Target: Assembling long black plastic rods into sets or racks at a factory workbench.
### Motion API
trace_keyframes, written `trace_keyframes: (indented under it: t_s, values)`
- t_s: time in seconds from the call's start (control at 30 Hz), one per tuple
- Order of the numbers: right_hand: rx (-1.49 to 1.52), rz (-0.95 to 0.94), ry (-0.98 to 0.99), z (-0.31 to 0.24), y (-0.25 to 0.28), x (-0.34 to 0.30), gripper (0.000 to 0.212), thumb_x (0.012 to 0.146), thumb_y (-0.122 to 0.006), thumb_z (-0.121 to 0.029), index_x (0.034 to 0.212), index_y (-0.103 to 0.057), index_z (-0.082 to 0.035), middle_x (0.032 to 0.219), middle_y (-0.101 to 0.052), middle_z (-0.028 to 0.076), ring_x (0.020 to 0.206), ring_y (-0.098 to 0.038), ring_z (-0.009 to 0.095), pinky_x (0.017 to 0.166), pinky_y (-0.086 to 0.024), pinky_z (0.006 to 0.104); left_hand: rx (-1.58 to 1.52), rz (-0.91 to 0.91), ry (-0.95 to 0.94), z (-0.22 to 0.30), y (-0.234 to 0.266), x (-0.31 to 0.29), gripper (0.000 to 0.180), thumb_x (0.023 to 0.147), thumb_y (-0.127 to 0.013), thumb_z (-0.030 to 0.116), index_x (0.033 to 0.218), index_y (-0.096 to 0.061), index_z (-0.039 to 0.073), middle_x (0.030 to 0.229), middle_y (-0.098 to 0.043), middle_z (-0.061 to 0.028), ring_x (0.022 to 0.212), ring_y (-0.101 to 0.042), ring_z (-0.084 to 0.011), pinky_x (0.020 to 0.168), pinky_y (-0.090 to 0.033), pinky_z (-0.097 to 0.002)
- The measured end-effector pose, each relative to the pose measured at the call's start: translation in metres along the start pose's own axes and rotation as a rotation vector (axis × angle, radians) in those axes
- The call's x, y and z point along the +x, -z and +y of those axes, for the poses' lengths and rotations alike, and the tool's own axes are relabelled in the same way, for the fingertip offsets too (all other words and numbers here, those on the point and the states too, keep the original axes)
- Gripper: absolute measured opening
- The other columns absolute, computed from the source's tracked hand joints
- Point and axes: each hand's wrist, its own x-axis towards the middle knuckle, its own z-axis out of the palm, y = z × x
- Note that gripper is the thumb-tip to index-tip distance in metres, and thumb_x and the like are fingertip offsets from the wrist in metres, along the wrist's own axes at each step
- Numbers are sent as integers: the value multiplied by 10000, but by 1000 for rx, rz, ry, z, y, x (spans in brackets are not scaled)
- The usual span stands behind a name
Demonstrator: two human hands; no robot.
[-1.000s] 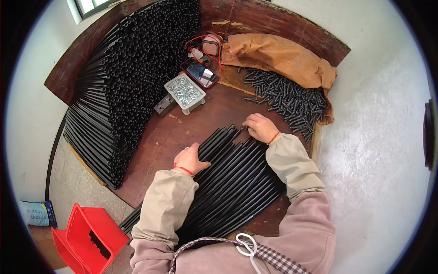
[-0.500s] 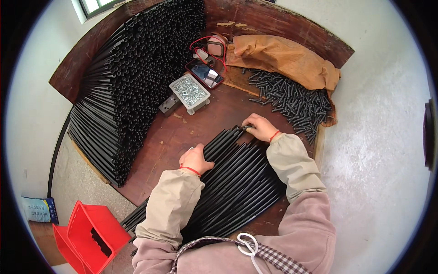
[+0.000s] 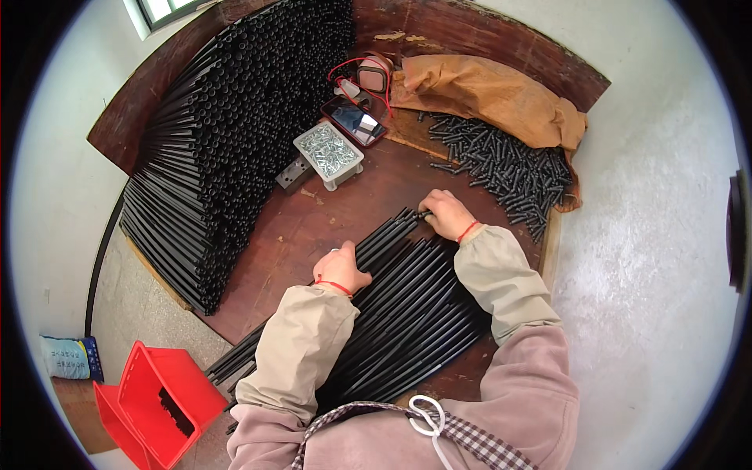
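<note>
Left hand (image 3: 341,269) lies flat atop the black rods (image 3: 407,313) on the table (image 3: 313,219), unchanged. Right hand (image 3: 444,215) has crept to the rod tips since 1 s ago, prob. pinching one end; fingers obscured. Screw tray (image 3: 329,152) lies beyond.

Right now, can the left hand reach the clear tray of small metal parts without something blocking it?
Probably yes. The left hand rests on the black tubes, and only bare brown tabletop lies between it and the tray of metal parts.
</note>
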Motion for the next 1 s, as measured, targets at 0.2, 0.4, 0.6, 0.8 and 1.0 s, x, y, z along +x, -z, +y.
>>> trace_keyframes:
  t_s: [0.2,0.4,0.6,0.8,1.0]
  values:
    - [-14,36,19,1,-8,5,210,688,-589,-4,869,-593,-109,896,-547,56,844,-506,264,782,-429,318,23,-6,-19,-1,-3,2,353,587,-660,230,848,-512,42,709,-617,-140,693,-598,-348,620,-472,-391]
    - [32,-119,33,3,-2,10,197,702,-581,-16,870,-606,-117,909,-549,60,863,-506,275,811,-426,315,104,-24,-10,3,-3,-1,334,627,-660,182,878,-479,56,770,-611,-143,731,-610,-331,645,-485,-386]
    - [-93,36,-75,8,-5,5,200,704,-582,-31,885,-608,-112,915,-555,62,864,-509,268,818,-422,314,82,49,9,3,-15,-3,393,607,-656,206,897,-457,31,768,-593,-166,702,-583,-371,640,-471,-401]
    - [163,-78,88,9,-1,9,169,729,-568,-25,878,-602,-97,905,-569,56,839,-533,246,789,-438,293,73,31,4,4,-13,0,408,607,-655,198,921,-464,21,781,-594,-167,711,-583,-373,656,-473,-400]
    - [742,-37,-380,7,2,7,124,760,-549,-26,865,-589,-77,896,-582,53,802,-558,210,744,-450,269,67,-2,-1,2,-7,1,406,600,-655,190,926,-484,20,769,-600,-171,727,-590,-361,672,-478,-386]
